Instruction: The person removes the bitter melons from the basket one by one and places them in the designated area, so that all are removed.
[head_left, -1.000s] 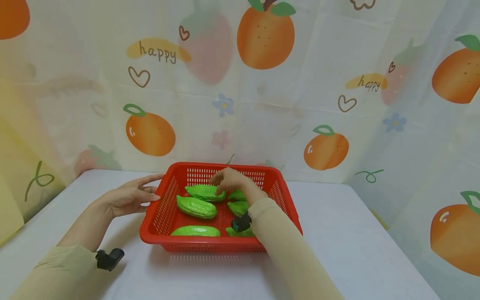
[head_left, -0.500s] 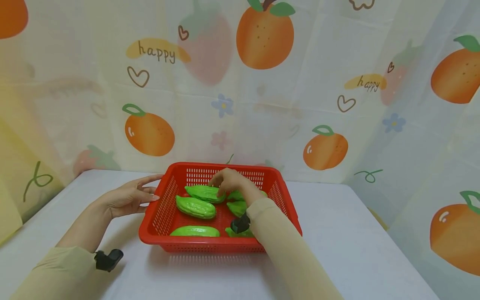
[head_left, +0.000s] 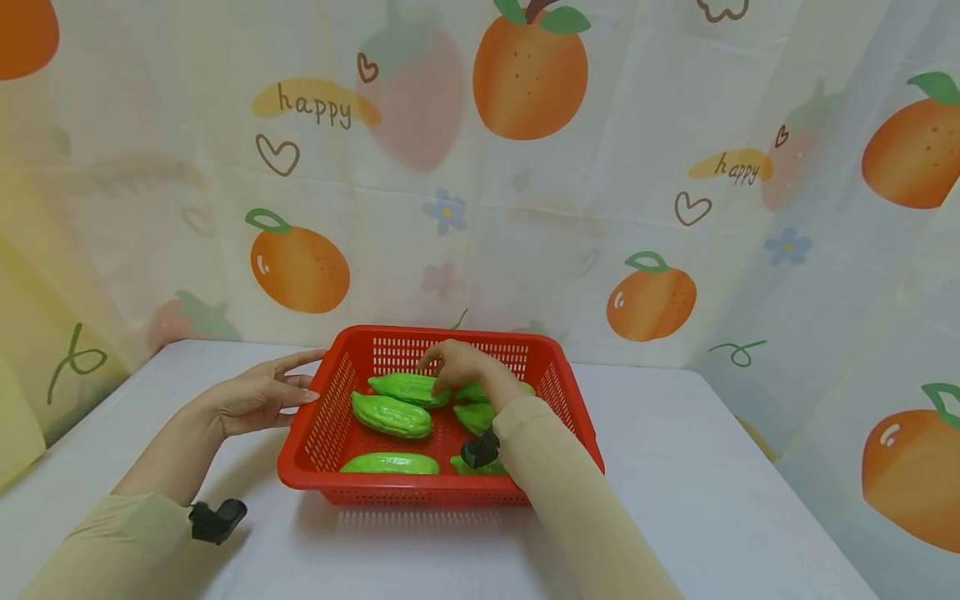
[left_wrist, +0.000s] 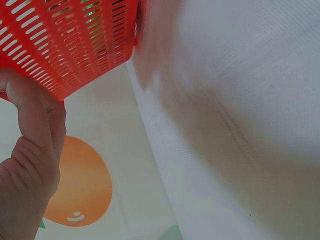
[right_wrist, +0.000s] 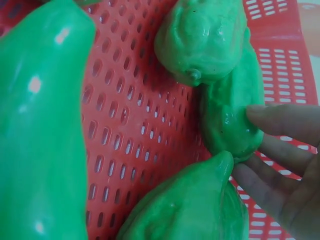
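A red plastic basket (head_left: 330, 479) with slotted walls holds several glossy green, ridged bitter melons, which look artificial. At the basket's left rim, my left hand (head_left: 258, 398) grips the edge, its thumb on the rim and some fingertips hidden under it. In the left wrist view the left hand (left_wrist: 35, 130) is bent against the slotted wall. My right hand (head_left: 468, 364) reaches inside, pinching the back-left bitter melon (head_left: 401, 388). In the right wrist view its thumb lies on that bitter melon (right_wrist: 227, 117), the other fingers partly behind it.
Other bitter melons lie in the basket: one at left (head_left: 392, 415), one by the front wall (head_left: 390, 463), and several at right, partly hidden by the right forearm. A white cloth (head_left: 667, 467) covers the table. A fruit-printed curtain (head_left: 525, 250) hangs close behind.
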